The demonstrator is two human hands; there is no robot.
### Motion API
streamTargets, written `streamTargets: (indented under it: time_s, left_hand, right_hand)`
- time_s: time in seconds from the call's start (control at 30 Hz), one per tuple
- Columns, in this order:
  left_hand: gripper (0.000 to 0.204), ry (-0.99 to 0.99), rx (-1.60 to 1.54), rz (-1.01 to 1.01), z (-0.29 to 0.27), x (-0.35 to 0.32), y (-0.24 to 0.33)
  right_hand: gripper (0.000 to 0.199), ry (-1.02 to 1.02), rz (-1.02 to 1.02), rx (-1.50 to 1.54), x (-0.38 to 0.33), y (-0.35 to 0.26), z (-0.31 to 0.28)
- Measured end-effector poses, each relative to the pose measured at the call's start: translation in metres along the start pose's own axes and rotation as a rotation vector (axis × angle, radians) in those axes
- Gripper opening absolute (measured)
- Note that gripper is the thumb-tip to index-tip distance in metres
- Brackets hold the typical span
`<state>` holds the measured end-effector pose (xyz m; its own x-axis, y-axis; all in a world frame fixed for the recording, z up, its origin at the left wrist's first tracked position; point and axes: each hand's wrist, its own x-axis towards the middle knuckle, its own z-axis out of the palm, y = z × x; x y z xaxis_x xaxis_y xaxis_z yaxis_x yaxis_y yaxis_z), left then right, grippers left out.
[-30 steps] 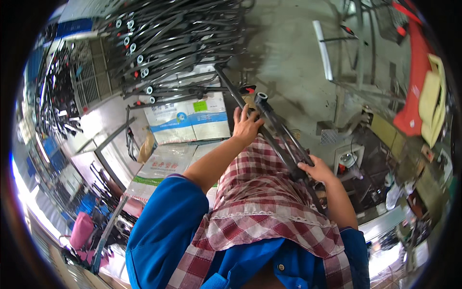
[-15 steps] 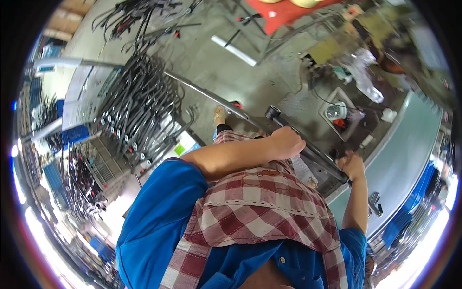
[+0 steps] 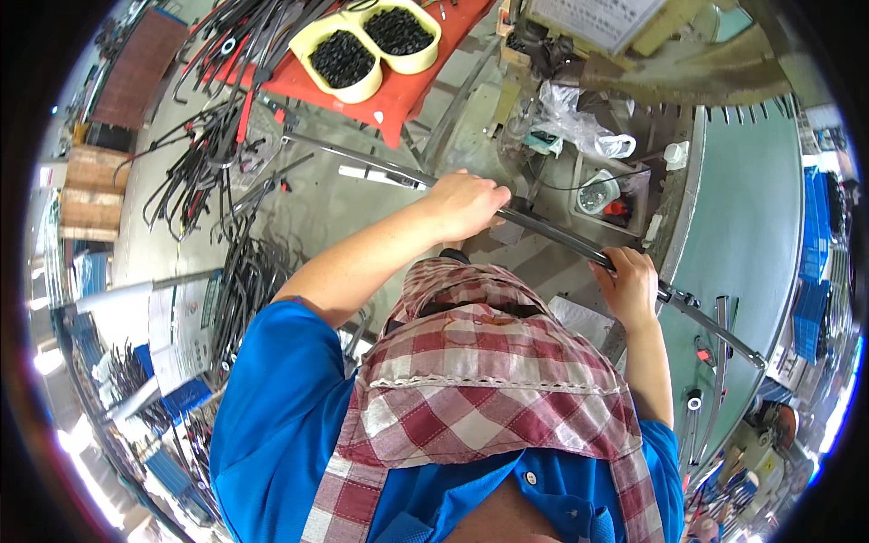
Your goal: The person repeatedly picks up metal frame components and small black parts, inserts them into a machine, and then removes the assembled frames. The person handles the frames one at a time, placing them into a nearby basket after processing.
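Note:
A long dark metal rod (image 3: 552, 237) runs slantwise in front of me, from upper left down to the right over a grey-green workbench (image 3: 751, 217). My left hand (image 3: 466, 204) is closed around the rod near its middle. Further down the same rod, my right hand (image 3: 626, 282) grips it close to the bench edge. A red-and-white checked apron and blue sleeves fill the lower part of the view.
A red table (image 3: 398, 86) at the top carries two yellow tubs (image 3: 362, 50) of small black parts. Heaps of bent black rods (image 3: 226, 172) lie on the concrete floor at left. A plastic bag (image 3: 579, 127) and small tools sit near the bench; blue crates (image 3: 815, 244) stand at right.
The view has swung from the rod piles on the left toward the bench and red table. Both hands have kept hold of the rod and carried it along.

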<state>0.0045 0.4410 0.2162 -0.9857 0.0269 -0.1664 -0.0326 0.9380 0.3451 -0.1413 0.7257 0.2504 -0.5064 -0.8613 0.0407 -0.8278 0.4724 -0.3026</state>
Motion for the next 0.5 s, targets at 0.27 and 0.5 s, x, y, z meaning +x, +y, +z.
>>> streamTargets:
  time_s: [0.27,0.5]
  left_hand:
    - [0.048,-0.073,-0.017,0.040,-0.048,0.049,-0.076]
    - [0.052,0.126,-0.010,0.184,-0.066,0.109,-0.090]
  right_hand:
    - [0.021,0.059,0.140,-0.045,0.049,-0.005,-0.018]
    - [0.023,0.139,0.253,-0.091,0.061,0.008,-0.041]
